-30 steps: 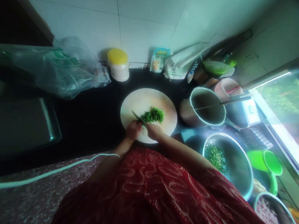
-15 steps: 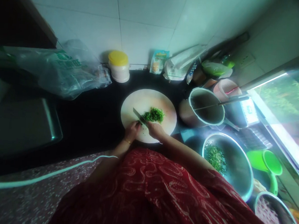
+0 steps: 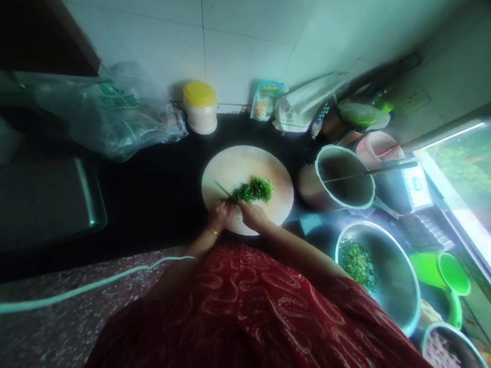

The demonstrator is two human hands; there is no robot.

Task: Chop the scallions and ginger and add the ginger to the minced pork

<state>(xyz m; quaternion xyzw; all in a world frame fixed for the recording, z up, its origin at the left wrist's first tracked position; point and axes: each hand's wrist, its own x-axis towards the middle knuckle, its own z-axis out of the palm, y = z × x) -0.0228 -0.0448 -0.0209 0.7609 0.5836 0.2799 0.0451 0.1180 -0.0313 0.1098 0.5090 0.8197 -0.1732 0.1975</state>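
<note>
Right hand [image 3: 251, 216] closed round the handle of a narrow metal knife [image 3: 222, 189], blade angled toward the far left edge of the round white cutting board [image 3: 278, 166]. Left hand [image 3: 219, 216] at the board's near left edge, fingers curled, close beside the blade; can't tell whether it grasps anything. Finely chopped green leaves [image 3: 257, 190] heaped around mid-board, just right of the blade; a few loose bits nearer the board's near edge.

Board sits close to the near edge of the black worktop [image 3: 153, 186]. Far edge, along the wall: white plastic jar with a yellow lid [image 3: 200, 108], small blue-and-white packet [image 3: 267, 101], crumpled white bag [image 3: 298, 110]. Clear plastic bag with green print [image 3: 119, 124] toward the far left corner.

Just beyond the board's right edge: deep metal pot with a pale rim [image 3: 310, 186]. Nearer, on the right: wide silver metal basin [image 3: 397, 273] with chopped greenery [image 3: 355, 264] along its left wall, bright green plastic dipper [image 3: 428, 268] beside it, then metal bowl [image 3: 479, 357] holding pale pinkish pieces [image 3: 446, 355], blurred.
</note>
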